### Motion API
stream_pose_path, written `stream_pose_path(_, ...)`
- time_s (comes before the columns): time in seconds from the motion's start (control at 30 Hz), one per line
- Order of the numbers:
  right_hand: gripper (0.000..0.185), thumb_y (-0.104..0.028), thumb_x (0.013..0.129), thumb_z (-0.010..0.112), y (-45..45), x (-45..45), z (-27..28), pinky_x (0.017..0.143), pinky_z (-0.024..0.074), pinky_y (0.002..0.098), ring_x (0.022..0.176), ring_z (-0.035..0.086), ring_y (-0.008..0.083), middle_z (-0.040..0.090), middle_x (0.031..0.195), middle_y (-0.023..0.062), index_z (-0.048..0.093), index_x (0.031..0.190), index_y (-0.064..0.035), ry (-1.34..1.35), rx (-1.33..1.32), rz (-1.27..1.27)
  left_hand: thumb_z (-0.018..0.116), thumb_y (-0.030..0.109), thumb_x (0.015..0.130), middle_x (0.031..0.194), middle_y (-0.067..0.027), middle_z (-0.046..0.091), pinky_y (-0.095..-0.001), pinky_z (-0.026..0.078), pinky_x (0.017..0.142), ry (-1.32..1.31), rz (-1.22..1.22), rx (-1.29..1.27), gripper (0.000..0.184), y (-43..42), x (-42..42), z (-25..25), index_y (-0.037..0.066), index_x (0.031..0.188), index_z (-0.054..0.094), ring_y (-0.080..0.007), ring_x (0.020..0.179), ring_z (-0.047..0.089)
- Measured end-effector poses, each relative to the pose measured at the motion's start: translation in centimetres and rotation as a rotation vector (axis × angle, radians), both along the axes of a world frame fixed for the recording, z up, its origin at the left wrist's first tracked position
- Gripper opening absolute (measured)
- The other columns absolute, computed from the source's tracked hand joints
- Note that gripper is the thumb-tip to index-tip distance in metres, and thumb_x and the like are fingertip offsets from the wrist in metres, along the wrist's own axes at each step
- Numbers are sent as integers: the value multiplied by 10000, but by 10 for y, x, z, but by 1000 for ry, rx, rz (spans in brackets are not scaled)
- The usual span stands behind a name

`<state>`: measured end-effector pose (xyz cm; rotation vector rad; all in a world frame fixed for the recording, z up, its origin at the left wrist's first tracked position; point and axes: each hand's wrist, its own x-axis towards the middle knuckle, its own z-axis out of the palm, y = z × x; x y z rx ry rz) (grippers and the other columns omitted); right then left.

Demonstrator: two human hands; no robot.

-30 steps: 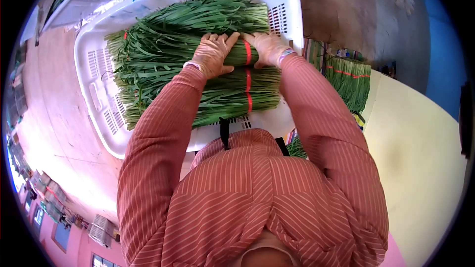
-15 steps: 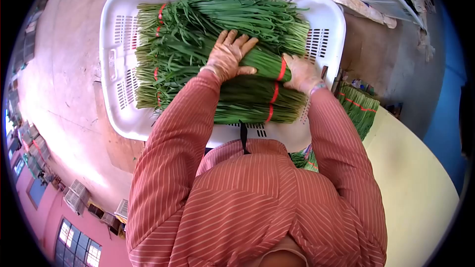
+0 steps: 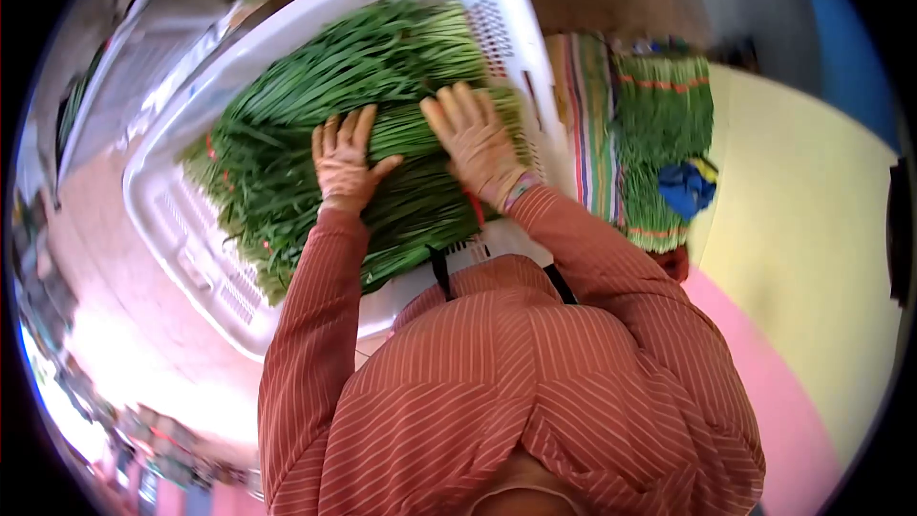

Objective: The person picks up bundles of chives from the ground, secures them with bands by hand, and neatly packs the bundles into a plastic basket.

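Note:
Long green leafy stalks (image 3: 315,67) lie in bundles side by side in a white plastic basket (image 3: 143,167). My left hand (image 3: 347,161), in a thin see-through glove, rests on the leaves near the middle with its fingers spread. To its right, my right hand (image 3: 478,143), gloved too, lies flat over the stem end of a bundle. Its fingers are stretched out and point up and left. A red band (image 3: 475,209) shows just below my right hand. More red bits show among the leaves at the left.
Right of the basket, banded green bundles (image 3: 664,119) lie beside a striped cloth (image 3: 590,124). A blue bundled item (image 3: 686,189) sits on them. A pale yellow surface (image 3: 793,220) is at the far right. Another white crate (image 3: 134,67) stands at the upper left.
The view has turned, so the basket appears tilted and further left. My right hand has gone from gripping the banded stem end to lying flat on the stalks. My left hand stays spread on the leaves.

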<state>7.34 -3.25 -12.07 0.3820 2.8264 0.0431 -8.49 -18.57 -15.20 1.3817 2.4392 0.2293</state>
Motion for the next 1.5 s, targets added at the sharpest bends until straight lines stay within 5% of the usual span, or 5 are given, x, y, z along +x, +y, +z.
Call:
stream_pose_path(0.53, 568, -274, 847, 600, -66, 109, 70, 1042, 380, 412, 1276, 438, 293, 477, 1354, 137, 451, 1344, -42, 794, -731, -522, 585, 535, 864, 1401, -190, 420, -416, 305, 1061, 281, -218, 104, 796, 3, 1, 30, 79, 1460, 319, -326, 1277, 392)
stream_pose_path(0.77, 342, -199, 848, 586, -110, 298, 24, 864, 487, 419, 973, 602, 358, 640, 1070, 168, 592, 1163, -66, 1120, -684, -1354, 440, 413, 989, 1375, -186, 445, -427, 300, 1070, -644, -93, 146, 613, 36, 179, 83, -34, 1403, 371, -296, 1274, 411)
stream_pose_path(1.0, 542, -316, 828, 674, -216, 541, -189, 1006, 405, 395, 1190, 502, 346, 544, 1268, 214, 533, 1276, -45, 632, -437, -2185, 317, 235, 1037, 1442, -226, 380, -322, 309, 1106, -374, 340, 33, 465, 84, 250, 81, -18, 1427, 344, -294, 1299, 419)
stream_pose_path(1.17, 732, -394, 742, 763, -282, 691, -308, 955, 445, 445, 1223, 488, 326, 530, 1263, 205, 416, 1288, -53, 44, -442, -2681, 391, 585, 939, 1464, -178, 361, -412, 309, 1108, -219, 625, 1, 787, 98, 230, 81, -33, 1424, 337, -321, 1307, 402)
stream_pose_path(1.5, 1190, -426, 635, 847, -311, 810, -458, 978, 445, 394, 1277, 447, 324, 319, 1466, 228, 104, 1464, -8, -26, -470, -2617, 342, 603, 924, 1521, -56, 311, -468, 185, 1164, -301, 885, 195, 701, 112, 405, 41, 171, 1476, 316, -277, 1397, 282)
